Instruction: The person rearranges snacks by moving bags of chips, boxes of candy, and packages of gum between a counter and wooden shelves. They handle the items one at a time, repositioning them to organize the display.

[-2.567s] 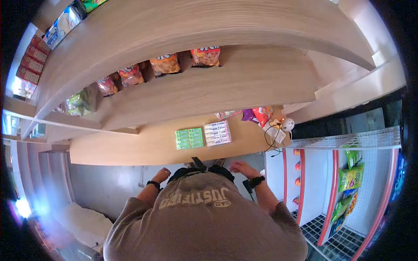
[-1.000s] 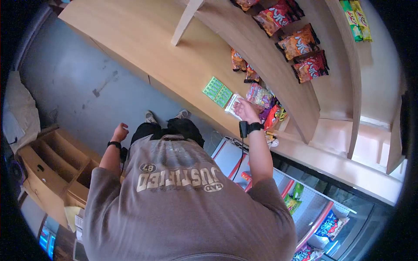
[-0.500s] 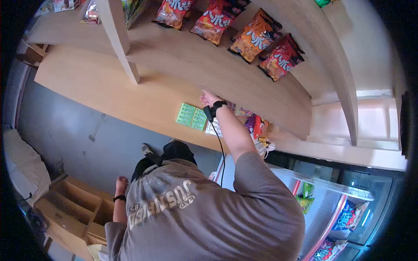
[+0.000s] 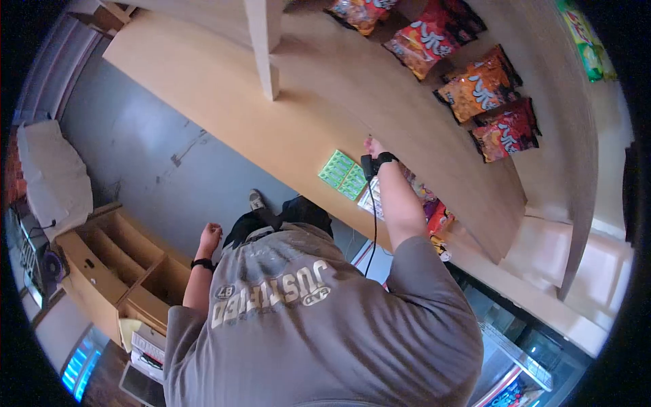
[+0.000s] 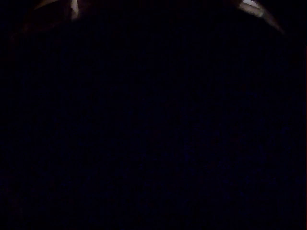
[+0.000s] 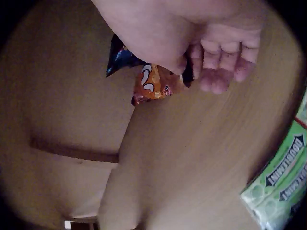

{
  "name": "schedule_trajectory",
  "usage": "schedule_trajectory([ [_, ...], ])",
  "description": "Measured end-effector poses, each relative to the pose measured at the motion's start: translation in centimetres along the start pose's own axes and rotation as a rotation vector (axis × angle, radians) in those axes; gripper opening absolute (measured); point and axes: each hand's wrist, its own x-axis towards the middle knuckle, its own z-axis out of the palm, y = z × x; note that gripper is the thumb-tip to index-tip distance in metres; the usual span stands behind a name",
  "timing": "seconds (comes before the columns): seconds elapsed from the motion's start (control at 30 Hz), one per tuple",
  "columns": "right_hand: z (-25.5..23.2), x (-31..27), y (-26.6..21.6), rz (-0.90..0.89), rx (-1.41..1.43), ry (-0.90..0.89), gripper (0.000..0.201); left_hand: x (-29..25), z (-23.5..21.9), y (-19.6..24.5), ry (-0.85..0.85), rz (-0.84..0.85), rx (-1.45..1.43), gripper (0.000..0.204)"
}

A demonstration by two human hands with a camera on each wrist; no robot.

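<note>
My right hand (image 4: 372, 146) reaches over the counter (image 4: 224, 88) to the edge of the overhanging shelf, beyond the green gum packs (image 4: 342, 174). In the right wrist view its fingers are loosely bent, and the thumb overlaps an orange-and-black snack bag (image 6: 156, 86) behind it. Green Doublemint packs (image 6: 283, 177) lie at the right of that view. White packs (image 4: 369, 198) sit beside the green ones, partly behind my right forearm. My left hand (image 4: 211, 235) hangs by my side with fingers loosely curled, holding nothing. The left wrist view is nearly black.
Red and orange snack bags (image 4: 478, 88) line the shelf above. Colourful bags (image 4: 437, 216) lie on the counter right of my forearm. An upright post (image 4: 261, 54) supports the shelf. A brown open compartment box (image 4: 119, 261) stands at the left.
My right hand has risen from my side, passed over the white packs and reached farther toward the back of the counter. The head view has turned. My left hand stays low, holding nothing.
</note>
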Motion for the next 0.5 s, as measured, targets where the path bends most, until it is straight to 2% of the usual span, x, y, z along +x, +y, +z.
schedule_trajectory([
  [0.13,1.2,-1.0,1.1,-0.035,0.019,0.048,0.018,0.8,-1.0,0.1,0.016,-0.012,-0.030,0.019],
  [0.2,1.8,-2.3,2.5,-0.052,0.028,0.101,0.018,0.9,-1.8,0.1,0.021,-0.083,0.122,0.018],
  [0.23,2.6,-4.0,3.0,-0.076,0.038,0.044,0.019,2.5,-2.0,-2.9,0.040,-0.002,0.051,0.017],
  [0.27,4.2,-6.3,3.6,-0.100,0.047,-0.011,0.021,2.6,-2.4,-3.7,0.012,-0.010,0.050,0.017],
  [0.37,7.2,-10.2,4.7,-0.025,0.018,-0.005,0.024,3.6,-3.4,-3.2,-0.042,-0.040,0.013,0.018],
  [0.43,7.8,-11.6,5.6,0.024,-0.026,-0.300,0.024,3.8,-3.6,-3.4,-0.053,-0.084,0.096,0.018],
  [0.5,8.1,-12.7,5.5,0.011,-0.074,-0.310,0.022,4.1,-3.9,-3.9,-0.044,-0.068,0.065,0.019],
])
